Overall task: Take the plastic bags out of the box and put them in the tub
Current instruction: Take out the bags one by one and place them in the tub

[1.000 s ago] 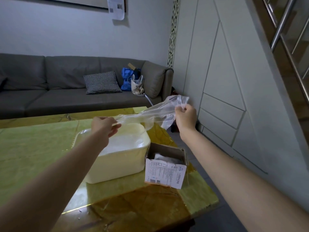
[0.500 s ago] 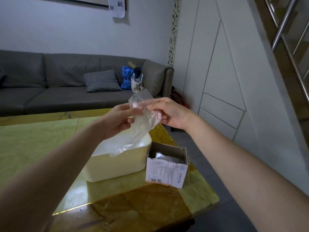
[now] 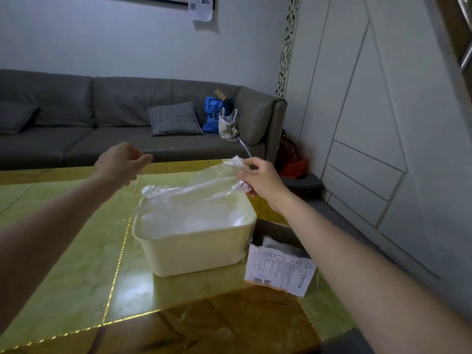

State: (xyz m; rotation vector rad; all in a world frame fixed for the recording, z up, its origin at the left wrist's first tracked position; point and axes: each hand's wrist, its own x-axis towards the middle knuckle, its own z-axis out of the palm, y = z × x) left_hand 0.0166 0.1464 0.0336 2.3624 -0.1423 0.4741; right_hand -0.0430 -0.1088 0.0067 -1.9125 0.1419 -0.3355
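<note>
Clear plastic bag [image 3: 204, 185] stretched over the far rim of the cream tub [image 3: 199, 251], its right end lifted, left end drooping onto the tub's back-left corner. Right hand [image 3: 258, 178] pinches the bag's right end btwn thumb & fingers, just above the tub's far-right corner. Left hand [image 3: 122, 162] is off the bag, up & to the left of it, fingers loosely spread, holding nothing. More clear plastic sits inside the tub, filling it near to the rim.

Cardboard box [image 3: 278, 254] sits touching the tub's right side, open-topped, w/ a printed label hanging down its front flap; grey-white contents inside, can't tell what. Right forearm crosses over it.

Both stand on a glossy yellow-green table [image 3: 76, 264] w/ gold inlay lines & a brown patch at the near edge. Behind: grey sofa [image 3: 76, 123] w/ checked cushion [image 3: 175, 118], blue bag [image 3: 213, 113] & a pale bag by the armrest. White panelled wall to the right.
</note>
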